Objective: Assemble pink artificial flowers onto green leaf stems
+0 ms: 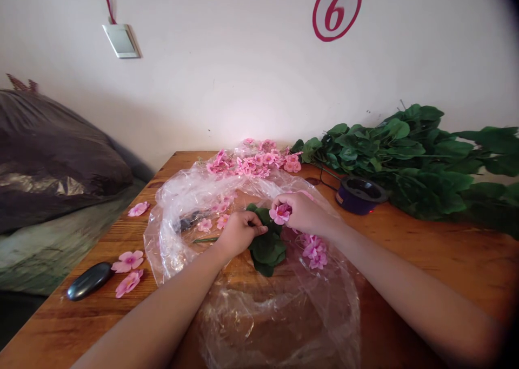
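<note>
My left hand (240, 231) is closed around the stem of an artificial leaf sprig (266, 250), whose dark green leaves spread out to the right of my fingers. A pink artificial flower (280, 213) is pinched in my right hand (302, 213), just above the leaves. Both hands are over a crumpled clear plastic bag (279, 325) on the wooden table. Below my right wrist lies a cluster of violet-pink flowers (314, 251). Small pink blossoms (205, 225) rest left of my left hand.
Pink flower bunches (259, 162) lie at the table's back edge. On the right are a large heap of green leaf sprigs (405, 142) and a small dark-blue round device (360, 197). Loose pink petals (128, 261) and a black oval object (90, 281) are at left, near a dark sack (52, 163).
</note>
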A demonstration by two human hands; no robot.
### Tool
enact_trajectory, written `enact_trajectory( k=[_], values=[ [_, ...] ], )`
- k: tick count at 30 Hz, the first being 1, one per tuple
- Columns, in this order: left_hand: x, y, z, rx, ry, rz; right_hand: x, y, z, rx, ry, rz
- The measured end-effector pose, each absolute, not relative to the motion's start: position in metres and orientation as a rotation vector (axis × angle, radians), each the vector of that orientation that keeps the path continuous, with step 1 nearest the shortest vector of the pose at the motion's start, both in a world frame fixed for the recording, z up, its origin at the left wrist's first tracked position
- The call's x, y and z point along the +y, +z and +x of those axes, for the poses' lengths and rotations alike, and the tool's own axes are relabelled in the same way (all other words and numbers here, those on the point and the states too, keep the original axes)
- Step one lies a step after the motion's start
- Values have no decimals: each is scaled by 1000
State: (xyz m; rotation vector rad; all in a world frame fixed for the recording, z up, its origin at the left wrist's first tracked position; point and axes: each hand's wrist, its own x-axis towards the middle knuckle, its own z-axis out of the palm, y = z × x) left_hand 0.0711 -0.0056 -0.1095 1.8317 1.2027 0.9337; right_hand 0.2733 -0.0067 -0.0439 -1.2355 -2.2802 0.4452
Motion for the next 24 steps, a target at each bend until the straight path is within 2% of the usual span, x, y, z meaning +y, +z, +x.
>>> enact_trajectory(
  k=[6,15,19,24],
  values=[
    [-13,-95,73,1277,934,1777,-7,-37,279,-2270,422,-1215],
    [-11,-98,71,1273,984,1952,-5,-24,290,-2370,111,-1216],
    [-12,-97,68,1264,1041,2131,2,-23,298,-2255,114,-1131],
    [-12,-93,64,1320,1292,1957,4,-8,312,-1947,119,-1190]
  ],
)
